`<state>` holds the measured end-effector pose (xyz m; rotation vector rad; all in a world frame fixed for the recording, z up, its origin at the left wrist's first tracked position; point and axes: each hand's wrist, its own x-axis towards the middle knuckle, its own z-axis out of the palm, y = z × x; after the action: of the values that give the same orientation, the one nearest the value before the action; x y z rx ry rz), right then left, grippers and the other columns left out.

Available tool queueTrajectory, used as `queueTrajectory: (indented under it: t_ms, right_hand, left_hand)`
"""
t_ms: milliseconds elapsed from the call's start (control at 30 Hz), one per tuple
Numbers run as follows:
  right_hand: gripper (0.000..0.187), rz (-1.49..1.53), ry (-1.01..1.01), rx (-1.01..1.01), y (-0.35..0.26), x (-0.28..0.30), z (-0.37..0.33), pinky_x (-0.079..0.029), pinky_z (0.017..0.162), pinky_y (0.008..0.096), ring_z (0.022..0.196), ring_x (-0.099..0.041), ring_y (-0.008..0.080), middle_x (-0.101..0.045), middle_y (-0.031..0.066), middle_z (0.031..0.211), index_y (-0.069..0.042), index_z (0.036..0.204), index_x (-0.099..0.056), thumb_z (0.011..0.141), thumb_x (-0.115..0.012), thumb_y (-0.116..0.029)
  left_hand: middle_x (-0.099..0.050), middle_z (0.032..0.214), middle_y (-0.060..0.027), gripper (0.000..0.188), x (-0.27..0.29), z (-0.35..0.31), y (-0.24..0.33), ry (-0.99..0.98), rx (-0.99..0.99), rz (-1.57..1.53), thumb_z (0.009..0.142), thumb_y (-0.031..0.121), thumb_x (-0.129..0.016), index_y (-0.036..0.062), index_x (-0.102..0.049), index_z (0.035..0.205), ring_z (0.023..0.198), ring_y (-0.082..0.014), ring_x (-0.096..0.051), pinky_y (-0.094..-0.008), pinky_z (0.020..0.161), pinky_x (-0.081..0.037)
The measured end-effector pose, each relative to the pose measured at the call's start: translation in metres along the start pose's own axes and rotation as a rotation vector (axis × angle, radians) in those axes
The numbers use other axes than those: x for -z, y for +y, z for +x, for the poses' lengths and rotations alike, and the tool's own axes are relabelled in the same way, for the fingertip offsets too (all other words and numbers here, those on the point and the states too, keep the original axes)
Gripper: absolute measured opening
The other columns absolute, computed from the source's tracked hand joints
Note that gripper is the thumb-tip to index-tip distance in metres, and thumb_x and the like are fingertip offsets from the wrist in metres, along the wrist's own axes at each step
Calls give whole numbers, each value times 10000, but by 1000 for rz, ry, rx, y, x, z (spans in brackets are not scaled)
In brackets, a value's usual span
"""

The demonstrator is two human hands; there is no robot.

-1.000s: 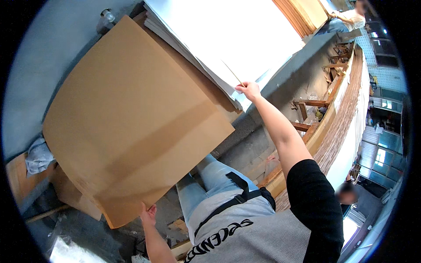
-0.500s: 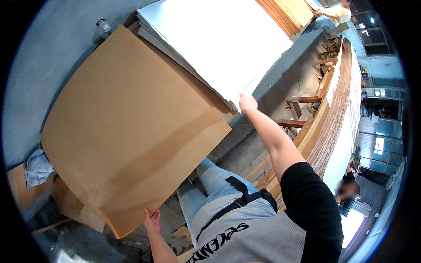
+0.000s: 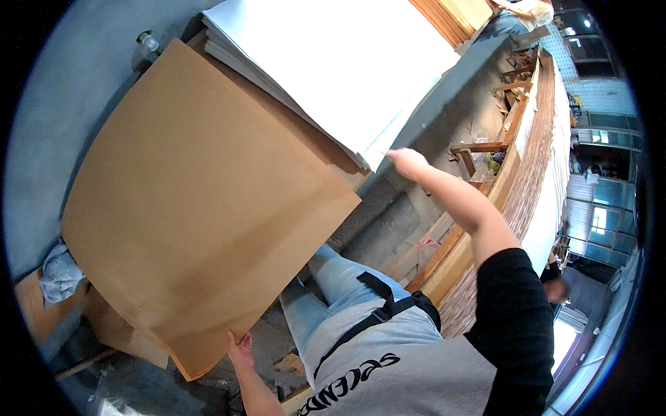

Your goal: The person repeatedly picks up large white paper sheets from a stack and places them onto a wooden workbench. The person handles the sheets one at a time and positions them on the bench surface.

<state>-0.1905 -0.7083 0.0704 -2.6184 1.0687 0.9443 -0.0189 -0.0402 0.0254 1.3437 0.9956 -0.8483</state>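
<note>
Brown paperboard sheets (image 3: pixel 215 208), broad and gently bowed, fill the area around nine o'clock, their near corner reaching toward seven. At that corner, the person's left hand (image 3: pixel 241 349) touches the edge from the seven o'clock side, its fingers bent and close together. The right hand (image 3: pixel 409 165) is at two o'clock, just beside the near corner of a thick stack of white sheets (image 3: pixel 333 66) spread across twelve; its fingers are drawn in narrowly. The right hand is blurred and the left one small, so whether either pinches anything cannot be told.

At about half past eight, a crumpled grey cloth (image 3: pixel 61 276) lies beside the brown sheets. A long layered stack of thin brown strips or sheets (image 3: pixel 531 180) curves down past three o'clock, next to wooden framing (image 3: pixel 482 148). Toward half past one, another person (image 3: pixel 534 12) is beside a stack of tan sheets (image 3: pixel 454 19). The wearer's light blue jeans (image 3: pixel 350 274) and grey-and-black shirt (image 3: pixel 423 371) show around six.
</note>
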Motion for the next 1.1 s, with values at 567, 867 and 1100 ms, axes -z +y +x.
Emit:
queueTrajectory:
  t_ms: [567,867,1100]
  right_hand:
    - [194,547,270,-2,-59,-4,54,-463,676,353,744,-588,265,-616,111,762,-95,806,-653,709,-632,-263]
    - [213,608,131,-150,-41,-27,82,-459,676,341,714,-596,261,-626,119,747,-88,815,-667,714,-634,-273]
    - [326,963,412,-119,-27,-25,80,-426,713,266,773,-550,141,-612,73,852,-8,989,-577,801,-579,-274]
  left_hand:
    - [-591,860,-67,405,-16,-14,3,32,31,-24,815,351,-566,58,-477,1079,693,-185,-588,-248,566,-480]
    - [-598,852,-64,411,-2,3,-2,24,55,-22,801,323,-591,65,-469,1097,658,-199,-598,-268,565,-493]
    - [-610,844,-90,408,3,3,-9,29,18,-5,813,338,-568,46,-469,1081,636,-230,-605,-311,523,-495]
